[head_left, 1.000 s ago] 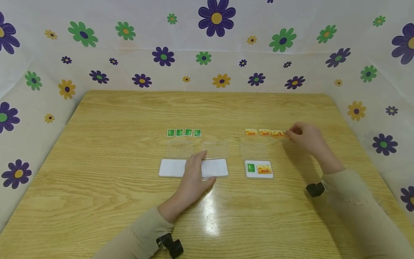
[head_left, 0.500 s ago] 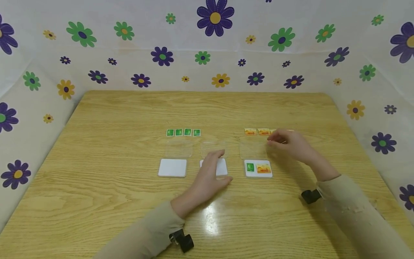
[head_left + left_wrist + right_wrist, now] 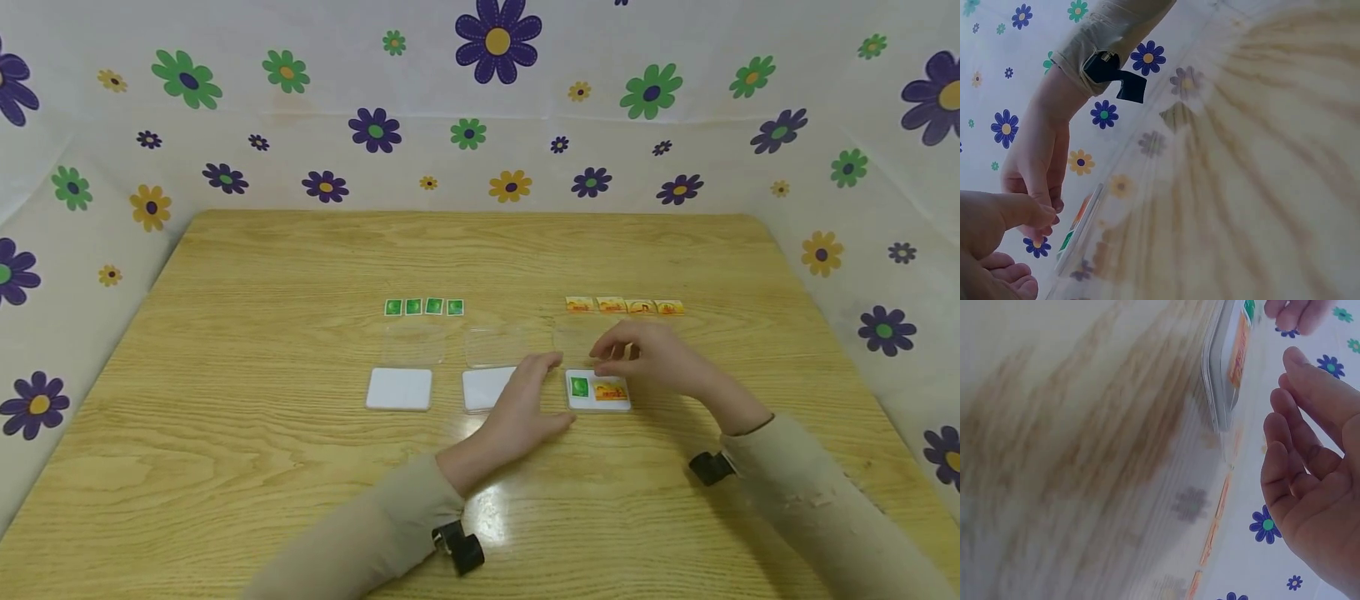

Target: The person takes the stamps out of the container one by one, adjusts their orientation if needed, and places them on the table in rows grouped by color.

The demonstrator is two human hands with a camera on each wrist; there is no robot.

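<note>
Nearest to both hands is a white rounded card (image 3: 589,405) with a green square picture (image 3: 580,387) and an orange picture (image 3: 610,391) on it. My left hand (image 3: 521,417) reaches in from its left, thumb and fingers apart, with nothing between them. On the far right side, my right hand (image 3: 656,354) hangs loosely curled, its fingertips overlapping the card's upper edge in the head view. The right wrist view shows this right hand (image 3: 1316,469) empty, beside the card stack (image 3: 1225,369). A plain white card (image 3: 483,387) lies partly hidden behind the left hand.
Another plain white card (image 3: 399,389) lies to the left. Behind the cards rest clear plastic pieces (image 3: 495,346). Farther back are a row of small green pictures (image 3: 434,307) and a row of orange pictures (image 3: 641,307). Flowered cloth (image 3: 420,150) surrounds the wooden table (image 3: 262,500).
My left hand has slid right, from the plain white cards to the pictured one. The right hand has left the orange row, coming nearer and leftward to the same card.
</note>
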